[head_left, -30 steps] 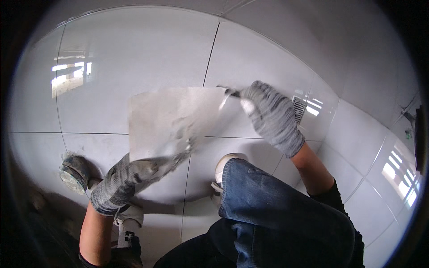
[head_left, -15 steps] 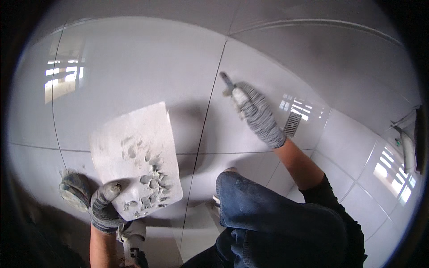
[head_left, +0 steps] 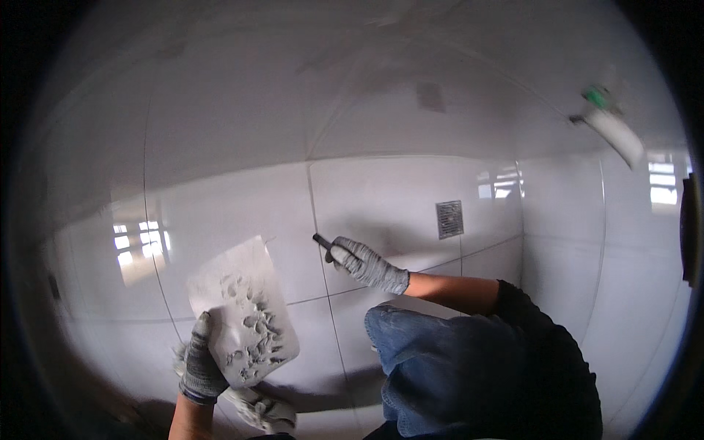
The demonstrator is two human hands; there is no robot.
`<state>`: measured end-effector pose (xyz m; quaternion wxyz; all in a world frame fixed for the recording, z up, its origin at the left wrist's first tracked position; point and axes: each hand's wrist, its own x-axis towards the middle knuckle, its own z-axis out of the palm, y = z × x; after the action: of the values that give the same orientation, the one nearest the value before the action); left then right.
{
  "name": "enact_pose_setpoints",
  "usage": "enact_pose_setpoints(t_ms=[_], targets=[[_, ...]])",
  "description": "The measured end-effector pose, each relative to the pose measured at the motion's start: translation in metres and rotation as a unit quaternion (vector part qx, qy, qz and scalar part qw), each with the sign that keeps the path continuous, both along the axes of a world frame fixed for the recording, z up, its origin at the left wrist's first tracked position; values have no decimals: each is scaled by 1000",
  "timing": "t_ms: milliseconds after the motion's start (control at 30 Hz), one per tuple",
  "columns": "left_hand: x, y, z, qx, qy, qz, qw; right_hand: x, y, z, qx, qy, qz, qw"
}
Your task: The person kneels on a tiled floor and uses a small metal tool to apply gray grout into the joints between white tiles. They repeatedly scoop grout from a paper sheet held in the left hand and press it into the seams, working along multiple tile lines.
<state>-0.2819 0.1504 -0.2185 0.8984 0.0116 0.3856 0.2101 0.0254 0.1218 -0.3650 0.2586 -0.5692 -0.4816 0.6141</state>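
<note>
My left hand (head_left: 203, 367), in a grey knit glove, grips the lower left edge of a thin white board (head_left: 233, 282) with its thumb on top. Lumps of grey paste (head_left: 258, 334) cover the board's middle and lower right. In a matching glove, my right hand (head_left: 370, 269) is closed around a small dark tool (head_left: 322, 241). Its end points up and left, close to the dark joint (head_left: 313, 205) between two pale tiles. The tool's exact kind is hidden by the fingers.
Glossy pale tiles (head_left: 235, 198) surround my hands and meet a tiled wall (head_left: 561, 213). A square metal drain grate (head_left: 449, 220) lies right of my right hand. My denim-covered knee (head_left: 440, 359) rises nearby. At upper right is a white curved object with a green part (head_left: 616, 132).
The view has tilted up and shifted, so the grate and tiles sit differently in it. My right arm now reaches in more sideways, its hand lower in the picture. Both hands keep their holds.
</note>
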Motion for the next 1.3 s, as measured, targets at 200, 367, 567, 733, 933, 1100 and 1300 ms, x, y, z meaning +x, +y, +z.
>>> enact_pose_setpoints(t_ms=[200, 367, 567, 733, 933, 1100, 1300], targets=[[3, 7, 4, 86, 100, -104, 986, 0, -11, -6, -34, 95, -153, 983], [-4, 7, 1, 150, 101, -151, 972, -8, -32, -16, 4, 125, -288, 949], [-11, 17, -21, 130, 45, -195, 971, -24, -73, -49, 38, 208, -435, 875], [-11, 22, -15, 153, 51, -209, 964, -13, -97, -53, -15, 218, -514, 829], [-11, 22, -17, 135, 102, -201, 965, -6, -74, -61, -93, 246, -552, 791], [-14, 24, -22, 104, 95, -191, 971, -9, -48, -68, -47, 274, -587, 760], [-3, 26, -18, 84, 112, -209, 968, -8, -52, -62, -55, 299, -623, 721]])
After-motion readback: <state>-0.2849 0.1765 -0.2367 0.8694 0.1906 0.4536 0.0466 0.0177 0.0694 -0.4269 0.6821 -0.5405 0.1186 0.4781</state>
